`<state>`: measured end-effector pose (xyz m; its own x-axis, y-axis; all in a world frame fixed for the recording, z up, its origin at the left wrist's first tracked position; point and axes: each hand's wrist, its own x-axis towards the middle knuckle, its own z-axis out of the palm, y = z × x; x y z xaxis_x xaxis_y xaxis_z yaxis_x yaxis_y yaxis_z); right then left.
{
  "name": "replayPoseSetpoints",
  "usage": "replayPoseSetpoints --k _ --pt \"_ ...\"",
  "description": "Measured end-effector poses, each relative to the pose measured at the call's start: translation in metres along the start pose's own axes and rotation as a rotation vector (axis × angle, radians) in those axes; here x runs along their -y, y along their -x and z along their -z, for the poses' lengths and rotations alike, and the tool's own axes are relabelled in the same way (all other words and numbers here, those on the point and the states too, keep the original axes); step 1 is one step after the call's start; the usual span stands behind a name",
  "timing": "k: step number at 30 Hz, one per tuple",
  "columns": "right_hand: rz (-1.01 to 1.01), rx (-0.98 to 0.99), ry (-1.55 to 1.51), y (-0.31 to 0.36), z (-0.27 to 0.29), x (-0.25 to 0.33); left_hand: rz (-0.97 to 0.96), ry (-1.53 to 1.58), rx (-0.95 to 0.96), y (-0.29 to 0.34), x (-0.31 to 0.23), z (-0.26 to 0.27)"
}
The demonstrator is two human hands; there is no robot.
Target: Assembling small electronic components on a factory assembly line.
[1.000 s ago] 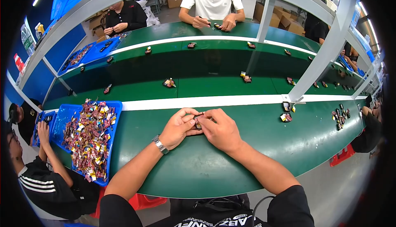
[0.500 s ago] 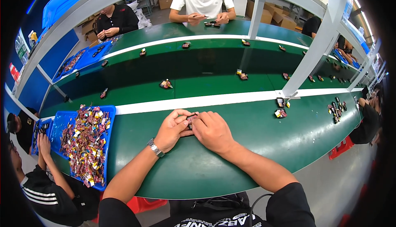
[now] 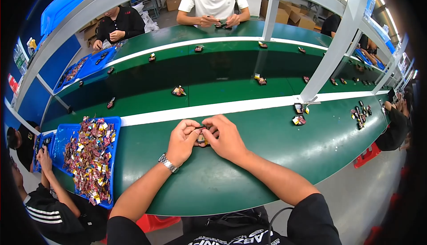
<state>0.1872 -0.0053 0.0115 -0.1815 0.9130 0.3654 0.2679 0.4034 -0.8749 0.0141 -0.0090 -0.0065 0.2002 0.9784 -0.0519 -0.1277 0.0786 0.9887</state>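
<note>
At the middle of the near green bench I hold a small black plastic housing with a pinkish and yellow part in it. My left hand, with a metal watch at its wrist, grips its left side, the thumb on top. The right hand is closed about the other side, its thumb pressing on the inner part and its fingers bent over the far edge. Fingers hide much of the housing, so its exact kind cannot be made out.
A blue tray heaped with small pink, yellow and white parts stands at my left. Similar black housings lie to the right and on the green conveyor belt. A grey metal post rises at the right. Co-workers sit around.
My right hand has shifted its grip: its thumb now lies on the housing's inner part and more of that part shows. The view has moved slightly.
</note>
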Motion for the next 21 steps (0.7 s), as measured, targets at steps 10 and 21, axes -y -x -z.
replayPoseSetpoints --k 10,21 --pt "-0.108 -0.221 0.228 -0.092 0.058 -0.074 -0.072 0.089 0.009 -0.002 -0.009 0.000" --pt "-0.156 -0.573 1.059 -0.113 0.135 -0.118 -0.070 0.002 0.101 0.000 -0.007 0.007"
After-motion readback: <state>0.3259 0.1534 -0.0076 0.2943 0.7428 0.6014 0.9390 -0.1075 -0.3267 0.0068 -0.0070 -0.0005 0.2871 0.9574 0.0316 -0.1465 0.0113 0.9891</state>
